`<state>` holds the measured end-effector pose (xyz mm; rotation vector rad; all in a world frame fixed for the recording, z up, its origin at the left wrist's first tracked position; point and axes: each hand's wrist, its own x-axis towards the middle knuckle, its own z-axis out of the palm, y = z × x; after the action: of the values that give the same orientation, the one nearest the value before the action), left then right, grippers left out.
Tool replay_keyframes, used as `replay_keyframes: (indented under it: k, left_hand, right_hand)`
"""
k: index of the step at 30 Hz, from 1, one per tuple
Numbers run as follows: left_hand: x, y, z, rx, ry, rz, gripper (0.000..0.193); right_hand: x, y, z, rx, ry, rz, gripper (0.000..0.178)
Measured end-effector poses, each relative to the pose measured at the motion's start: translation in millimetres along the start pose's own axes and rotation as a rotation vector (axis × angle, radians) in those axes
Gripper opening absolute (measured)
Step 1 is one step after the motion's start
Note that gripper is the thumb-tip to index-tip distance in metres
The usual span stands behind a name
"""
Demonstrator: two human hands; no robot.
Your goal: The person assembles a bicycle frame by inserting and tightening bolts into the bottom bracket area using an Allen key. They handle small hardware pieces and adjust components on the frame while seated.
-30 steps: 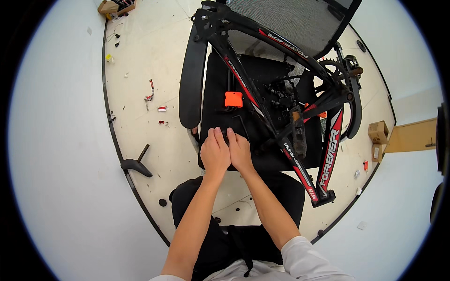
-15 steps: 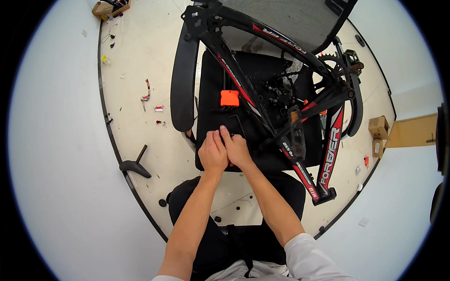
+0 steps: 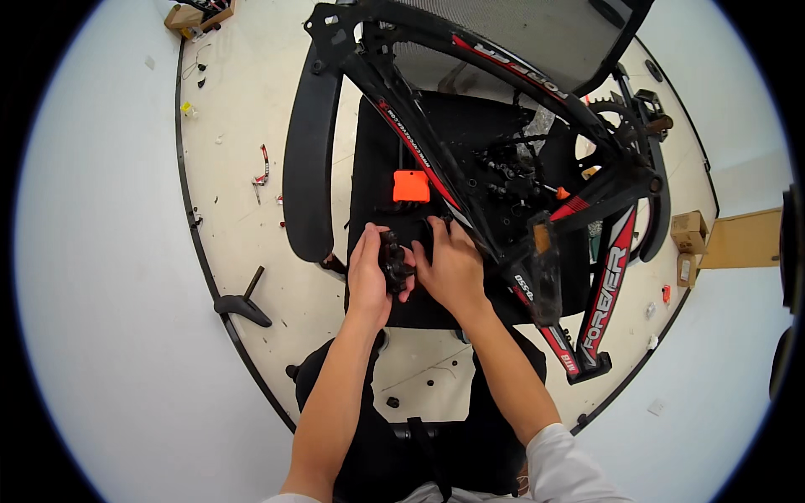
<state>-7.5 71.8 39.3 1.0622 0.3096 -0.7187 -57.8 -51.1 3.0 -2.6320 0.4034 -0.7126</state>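
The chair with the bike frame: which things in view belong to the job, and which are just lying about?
Likely part of the job:
black part, held in the left hand
bike frame, on the chair, beside the right hand
orange block, just beyond the hands

Seemingly just lying about:
black saddle, on the floor
cardboard boxes, on the right

See 1 black chair (image 3: pixel 377 151) carrying 1 bike frame (image 3: pixel 455 199), 1 orange holder (image 3: pixel 411 186) left of the frame, dark parts (image 3: pixel 507 174) within its outline.
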Motion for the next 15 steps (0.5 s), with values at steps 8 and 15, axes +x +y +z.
replay_keyframes:
  k: [8,15]
  left_hand:
    - [16,16,1,-0.046,-0.107,-0.12,0.038]
    - [22,13,-6,0.242,-0.021,-0.139,0.042]
  right_hand:
    - [13,-2,-1,0.516,-0.214,0.301,0.011]
    - [23,-14,-24,0.9,-0.397,0.4,0.014]
